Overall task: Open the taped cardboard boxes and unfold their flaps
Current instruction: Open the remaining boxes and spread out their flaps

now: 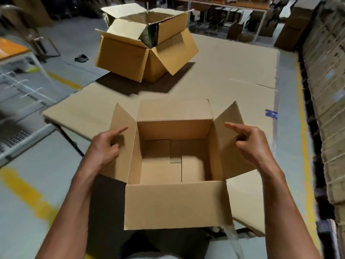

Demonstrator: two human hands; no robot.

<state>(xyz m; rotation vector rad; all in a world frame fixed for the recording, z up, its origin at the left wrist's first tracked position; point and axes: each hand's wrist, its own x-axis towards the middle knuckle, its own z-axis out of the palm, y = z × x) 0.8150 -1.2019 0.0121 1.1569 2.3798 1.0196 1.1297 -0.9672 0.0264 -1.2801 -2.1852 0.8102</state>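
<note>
Head view: upright box, mouth up; left hand and right hand loosely curled, empty.

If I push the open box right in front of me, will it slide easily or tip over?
The near box looks empty inside, so it is probably light and should slide readily on the cardboard sheet. It sits low and wide, so tipping seems unlikely. Its open flaps would likely flex if pushed there.

Both forearms cut off by the bottom edge, far shelving dark and cropped at the top, small dark object on the floor too blurred to identify, blue label unreadable, inside of the far box mostly hidden by its flaps
</note>
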